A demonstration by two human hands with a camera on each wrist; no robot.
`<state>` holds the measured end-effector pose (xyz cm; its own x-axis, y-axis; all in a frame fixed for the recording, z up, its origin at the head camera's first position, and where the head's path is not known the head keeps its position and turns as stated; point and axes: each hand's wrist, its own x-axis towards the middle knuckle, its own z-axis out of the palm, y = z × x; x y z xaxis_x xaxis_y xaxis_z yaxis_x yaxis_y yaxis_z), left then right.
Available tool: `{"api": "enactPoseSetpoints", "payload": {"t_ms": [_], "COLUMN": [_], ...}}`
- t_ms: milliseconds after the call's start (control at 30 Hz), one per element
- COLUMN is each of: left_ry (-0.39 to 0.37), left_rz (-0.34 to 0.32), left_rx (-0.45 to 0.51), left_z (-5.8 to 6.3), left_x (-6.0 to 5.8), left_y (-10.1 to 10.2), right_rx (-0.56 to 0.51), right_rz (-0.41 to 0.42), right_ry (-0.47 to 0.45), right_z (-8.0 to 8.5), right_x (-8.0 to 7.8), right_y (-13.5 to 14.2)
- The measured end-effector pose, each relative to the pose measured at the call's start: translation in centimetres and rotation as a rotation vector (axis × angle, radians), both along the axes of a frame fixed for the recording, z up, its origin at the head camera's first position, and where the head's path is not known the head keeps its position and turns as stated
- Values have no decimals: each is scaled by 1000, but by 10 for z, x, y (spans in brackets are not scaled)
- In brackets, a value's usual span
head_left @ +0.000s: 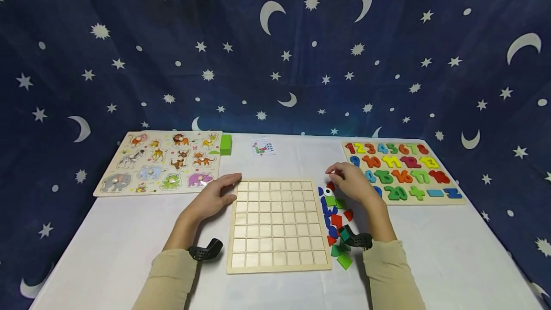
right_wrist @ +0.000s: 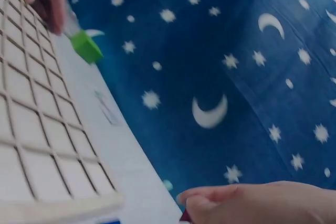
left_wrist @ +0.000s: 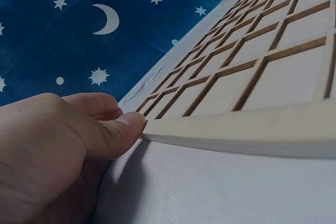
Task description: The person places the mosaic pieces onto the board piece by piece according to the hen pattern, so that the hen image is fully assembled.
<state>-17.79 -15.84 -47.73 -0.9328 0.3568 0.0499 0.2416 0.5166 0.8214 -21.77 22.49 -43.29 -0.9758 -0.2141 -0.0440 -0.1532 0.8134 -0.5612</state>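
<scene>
Left hand (head_left: 217, 193): is resting at the far left corner of the grid board (head_left: 280, 270), its fingers lying loose and slightly bent rather than clenched, the thumb touching the corner's edge.
Grid board: is lying flat on the white table (head_left: 275, 295) between the two forearms, its rows of pale square cells facing up.
Right hand (head_left: 350, 181): is reaching past the board's far right corner, its fingers bending in toward the thumb above the far end of the loose shapes (head_left: 336, 219).
Red piece (right_wrist: 185, 216): is showing right at the right fingertips, directly beneath them; I cannot tell whether they are pinching it or only meeting it.
Loose shapes: are lying in a narrow, jumbled strip along the board's right edge, blue ones nearest the rim, red and green ones mixed in, most of them nearer the wearer than the right fingertips.
White disc (head_left: 327, 192): is lying among them with its dark dot up, just below the right fingertips.
Picture card (head_left: 263, 147): is lying beyond the board, well apart from both hands.
Green block (head_left: 225, 145): is standing beside the animal puzzle (head_left: 155, 188), beyond the left hand.
Number puzzle (head_left: 424, 202): is lying behind and beside the right hand.
</scene>
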Motion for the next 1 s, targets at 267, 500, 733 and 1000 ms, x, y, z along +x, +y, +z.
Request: {"api": "enactPoseSetpoints", "payload": {"t_ms": [267, 500, 733, 1000], "left_ry": [24, 29, 26, 44], "left_rz": [5, -3, -14, -28], "left_rx": [-6, -11, -19, 2], "left_z": [0, -4, -6, -3], "left_x": [-4, -2, -1, -1], "left_y": [0, 1, -1, -2], "right_rx": [-127, -273, -280, -330], "right_rz": [82, 266, 387, 347], "right_ry": [119, 7, -12, 33], "right_z": [1, -11, -17, -19], "right_x": [7, 24, 33, 38], "right_y": [-53, -98, -140, -171]}}
